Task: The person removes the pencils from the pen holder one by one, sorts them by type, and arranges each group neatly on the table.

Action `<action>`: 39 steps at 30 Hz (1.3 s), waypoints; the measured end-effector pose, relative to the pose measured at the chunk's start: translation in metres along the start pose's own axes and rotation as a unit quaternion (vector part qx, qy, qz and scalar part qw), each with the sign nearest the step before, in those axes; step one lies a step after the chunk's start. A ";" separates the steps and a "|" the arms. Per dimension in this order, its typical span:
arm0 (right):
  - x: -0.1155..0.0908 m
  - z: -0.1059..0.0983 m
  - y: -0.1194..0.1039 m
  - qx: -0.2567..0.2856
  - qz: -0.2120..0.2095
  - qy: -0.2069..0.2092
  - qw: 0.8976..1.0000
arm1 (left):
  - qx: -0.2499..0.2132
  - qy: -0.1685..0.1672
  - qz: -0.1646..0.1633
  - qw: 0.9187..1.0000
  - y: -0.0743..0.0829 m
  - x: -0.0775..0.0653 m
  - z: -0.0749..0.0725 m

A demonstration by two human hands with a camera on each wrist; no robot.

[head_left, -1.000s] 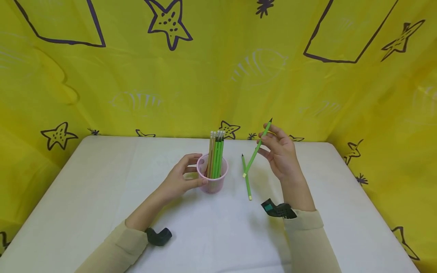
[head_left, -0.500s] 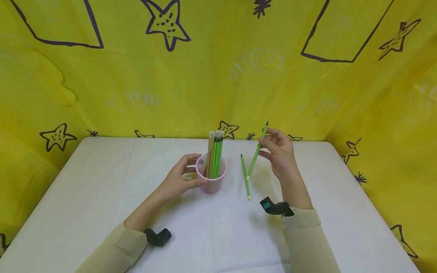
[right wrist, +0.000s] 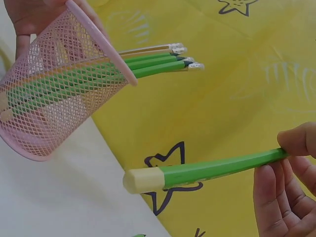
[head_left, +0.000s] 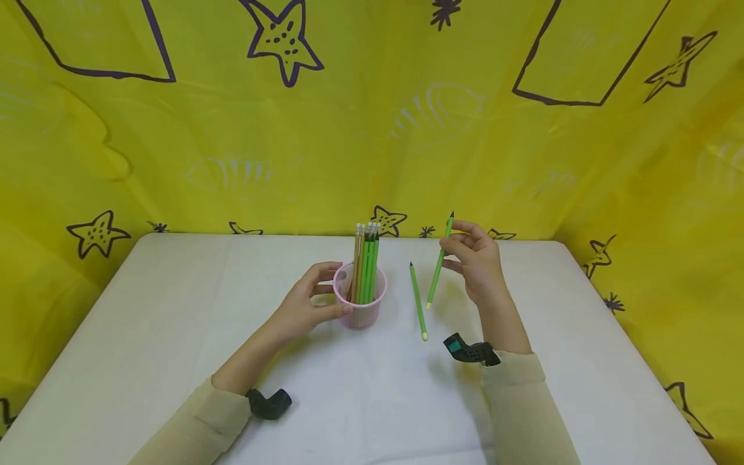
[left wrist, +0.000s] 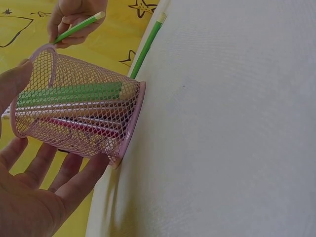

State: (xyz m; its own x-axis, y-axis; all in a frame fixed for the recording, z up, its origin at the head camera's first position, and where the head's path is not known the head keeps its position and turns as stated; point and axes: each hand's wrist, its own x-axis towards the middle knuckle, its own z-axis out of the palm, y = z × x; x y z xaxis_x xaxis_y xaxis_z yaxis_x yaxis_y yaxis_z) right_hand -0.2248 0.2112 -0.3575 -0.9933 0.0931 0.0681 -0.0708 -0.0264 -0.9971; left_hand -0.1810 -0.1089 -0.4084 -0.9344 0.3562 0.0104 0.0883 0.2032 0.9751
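Note:
A pink mesh pencil cup (head_left: 359, 316) stands on the table, holding several green pencils (head_left: 370, 271) and tan pencils (head_left: 357, 265). My left hand (head_left: 308, 300) grips the cup from its left side, thumb at the front of the rim. In the left wrist view, the fingers (left wrist: 79, 185) curve round the mesh wall. To the right of the cup, my right hand (head_left: 479, 258) pinches a green pencil (right wrist: 222, 169) between thumb and fingers. Its dark tip points up and its pale yellow end points down. A second green pencil (head_left: 418, 303) lies on the table between cup and right hand.
The table (head_left: 174, 310) has a white cover. Behind it and at both sides hangs a yellow cloth (head_left: 325, 142) with drawn stars and fish. A dark wrist camera (head_left: 270, 404) sits at the left sleeve, another wrist camera (head_left: 471, 351) at the right.
The pencil in my right hand has turned more upright, and its yellow end has shifted right, away from overlapping the lying pencil. My left hand and the cup have stayed put.

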 end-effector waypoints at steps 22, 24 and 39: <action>0.006 -0.012 0.012 -0.099 0.042 -0.041 0.993 | 0.007 -0.001 0.004 1.000 -0.001 0.002 0.001; 0.007 -0.012 0.015 -0.110 0.045 -0.040 0.992 | 0.008 -0.001 0.003 1.000 -0.001 0.002 0.001; 0.010 -0.008 0.028 -0.188 0.088 -0.066 0.976 | 0.002 0.001 0.002 1.000 -0.001 0.001 0.000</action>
State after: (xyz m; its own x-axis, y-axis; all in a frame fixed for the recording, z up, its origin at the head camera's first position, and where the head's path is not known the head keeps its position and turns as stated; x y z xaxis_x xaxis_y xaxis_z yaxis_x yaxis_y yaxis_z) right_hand -0.2364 0.2190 -0.3845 -0.9921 -0.0089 -0.1253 0.1149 0.3384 -0.9340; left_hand -0.1823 -0.1082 -0.4099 -0.9343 0.3561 0.0147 0.0937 0.2055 0.9742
